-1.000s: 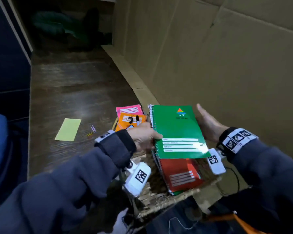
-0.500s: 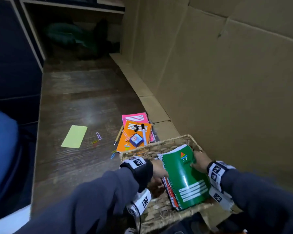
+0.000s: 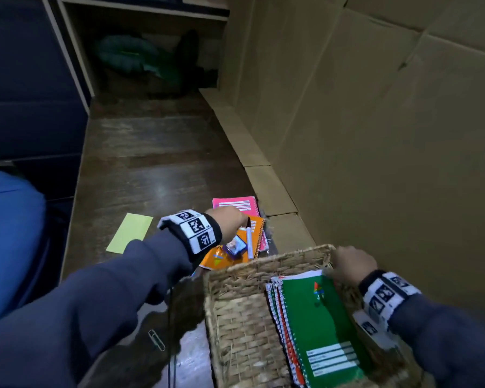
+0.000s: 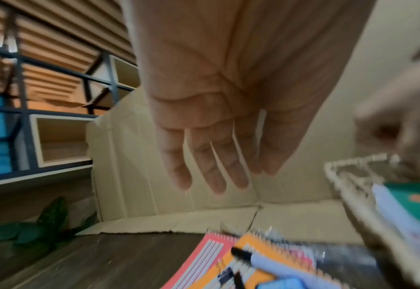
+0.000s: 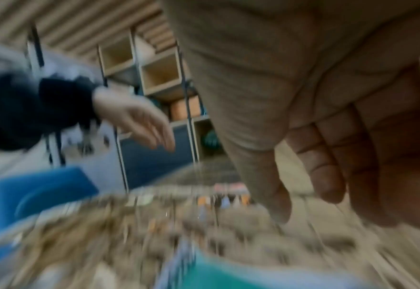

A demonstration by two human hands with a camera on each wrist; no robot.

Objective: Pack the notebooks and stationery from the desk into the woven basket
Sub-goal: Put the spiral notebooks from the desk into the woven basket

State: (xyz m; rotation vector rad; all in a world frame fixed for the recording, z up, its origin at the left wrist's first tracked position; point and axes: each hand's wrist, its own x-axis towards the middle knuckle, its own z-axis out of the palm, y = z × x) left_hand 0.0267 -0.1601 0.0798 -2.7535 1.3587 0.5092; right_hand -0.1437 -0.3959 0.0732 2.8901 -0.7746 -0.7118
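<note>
A woven basket stands at the desk's near end. Inside it a green spiral notebook lies on top of other notebooks. Beyond the basket an orange notebook overlaps a pink notebook; a white marker and a small blue item lie on the orange one. My left hand hovers over the orange notebook and holds nothing; the left wrist view shows its fingers straight above the marker. My right hand is at the basket's far right corner with loose fingers and nothing in it.
A yellow paper slip lies on the dark wooden desk to the left. A cardboard wall runs along the right side. A blue chair is at the left. Green leaves fill a shelf at the far end.
Both hands lowered the green notebook into the basket and let go. My left hand then moved forward over the orange notebook, and my right hand drew back to the basket's far corner.
</note>
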